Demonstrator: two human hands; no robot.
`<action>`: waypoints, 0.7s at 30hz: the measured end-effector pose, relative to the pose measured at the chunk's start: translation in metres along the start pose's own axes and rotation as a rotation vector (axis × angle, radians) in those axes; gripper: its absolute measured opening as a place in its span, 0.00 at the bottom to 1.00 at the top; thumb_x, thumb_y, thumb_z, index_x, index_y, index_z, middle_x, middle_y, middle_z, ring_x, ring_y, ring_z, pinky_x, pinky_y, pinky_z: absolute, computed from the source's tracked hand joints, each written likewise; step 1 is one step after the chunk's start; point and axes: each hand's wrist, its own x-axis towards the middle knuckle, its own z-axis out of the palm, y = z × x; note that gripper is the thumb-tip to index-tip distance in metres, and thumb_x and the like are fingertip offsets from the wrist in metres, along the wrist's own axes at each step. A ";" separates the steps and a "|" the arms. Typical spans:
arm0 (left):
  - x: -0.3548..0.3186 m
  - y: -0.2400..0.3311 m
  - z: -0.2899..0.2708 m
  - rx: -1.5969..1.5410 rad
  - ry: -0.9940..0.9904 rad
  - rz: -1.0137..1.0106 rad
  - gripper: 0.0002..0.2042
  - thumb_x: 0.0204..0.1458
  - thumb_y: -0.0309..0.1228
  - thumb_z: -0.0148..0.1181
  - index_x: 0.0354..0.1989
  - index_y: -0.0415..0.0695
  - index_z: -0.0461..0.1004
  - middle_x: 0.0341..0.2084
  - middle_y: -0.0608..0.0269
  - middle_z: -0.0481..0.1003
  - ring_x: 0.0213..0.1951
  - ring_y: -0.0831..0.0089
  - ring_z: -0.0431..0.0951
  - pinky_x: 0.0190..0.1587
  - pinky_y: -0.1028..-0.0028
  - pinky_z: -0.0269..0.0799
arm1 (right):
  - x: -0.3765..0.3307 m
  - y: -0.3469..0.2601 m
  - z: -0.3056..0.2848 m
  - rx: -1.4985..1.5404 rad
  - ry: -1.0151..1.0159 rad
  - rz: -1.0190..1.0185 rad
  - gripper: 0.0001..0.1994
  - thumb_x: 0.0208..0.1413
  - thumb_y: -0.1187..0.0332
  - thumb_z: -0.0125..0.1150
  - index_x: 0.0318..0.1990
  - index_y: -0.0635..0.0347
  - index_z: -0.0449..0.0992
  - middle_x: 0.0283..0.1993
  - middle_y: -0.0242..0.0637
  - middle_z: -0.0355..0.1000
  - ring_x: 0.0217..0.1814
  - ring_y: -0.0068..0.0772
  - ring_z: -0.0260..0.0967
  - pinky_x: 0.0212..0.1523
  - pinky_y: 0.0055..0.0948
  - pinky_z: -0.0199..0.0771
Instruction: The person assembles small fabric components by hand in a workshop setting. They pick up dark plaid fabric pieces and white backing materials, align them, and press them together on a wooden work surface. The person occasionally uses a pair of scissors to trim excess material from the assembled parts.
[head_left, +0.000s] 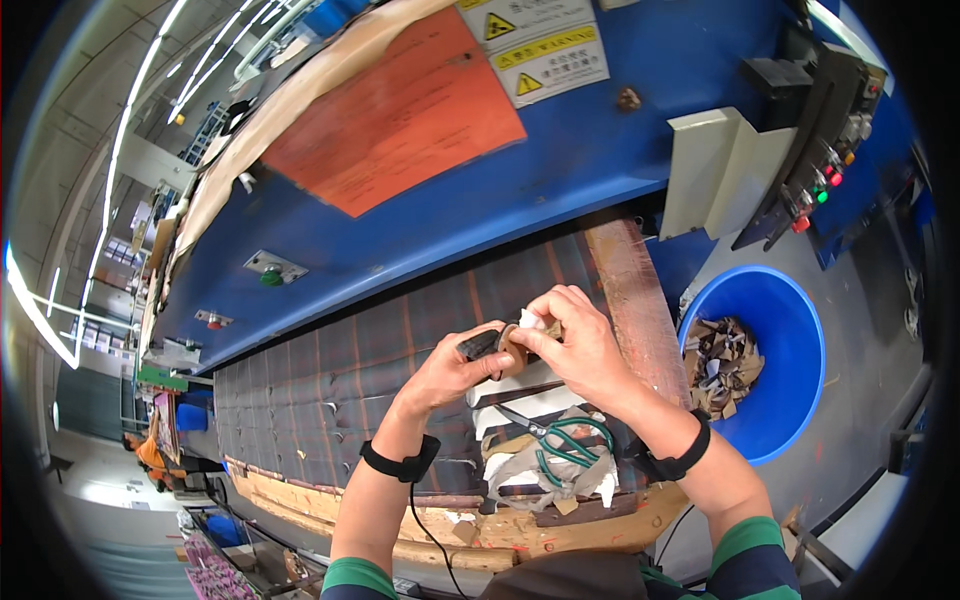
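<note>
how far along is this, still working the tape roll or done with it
Done so far: cut scraps fill the blue bin and more lie by the green-handled scissors. In hand: the left hand and right hand both grip a small tape roll over the work surface. What remains cannot be told.

Both hands on a tape roll above green-handled scissors.

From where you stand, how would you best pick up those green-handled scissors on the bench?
Probably by the green handle loops, coming from above. The scissors lie flat on pale scraps with the loops toward the right hand and the blades pointing away left.
</note>
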 end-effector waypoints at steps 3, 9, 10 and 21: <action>-0.020 0.008 -0.001 -0.022 0.009 -0.017 0.17 0.63 0.38 0.65 0.53 0.39 0.77 0.35 0.70 0.74 0.36 0.80 0.71 0.41 0.76 0.70 | -0.002 -0.012 0.001 0.066 -0.037 0.035 0.11 0.58 0.67 0.70 0.38 0.62 0.74 0.36 0.37 0.71 0.40 0.35 0.69 0.39 0.35 0.71; -0.051 0.007 -0.004 -0.076 0.036 0.000 0.20 0.63 0.36 0.66 0.59 0.39 0.75 0.42 0.68 0.78 0.40 0.80 0.72 0.44 0.74 0.72 | -0.013 -0.034 0.013 0.220 -0.052 0.087 0.13 0.57 0.67 0.72 0.41 0.62 0.74 0.37 0.36 0.70 0.36 0.29 0.70 0.35 0.30 0.71; -0.053 0.009 -0.002 -0.042 0.040 0.021 0.20 0.63 0.36 0.66 0.60 0.39 0.75 0.43 0.67 0.78 0.41 0.80 0.72 0.45 0.74 0.72 | -0.012 -0.038 0.015 0.123 -0.038 0.003 0.13 0.56 0.67 0.74 0.39 0.62 0.74 0.38 0.34 0.70 0.34 0.27 0.68 0.35 0.28 0.71; -0.071 0.011 -0.011 -0.101 0.265 0.026 0.13 0.63 0.35 0.67 0.47 0.38 0.79 0.24 0.72 0.74 0.32 0.84 0.72 0.36 0.77 0.70 | -0.005 -0.045 0.033 0.222 -0.005 -0.105 0.06 0.58 0.72 0.71 0.36 0.63 0.79 0.37 0.31 0.72 0.33 0.20 0.67 0.33 0.23 0.68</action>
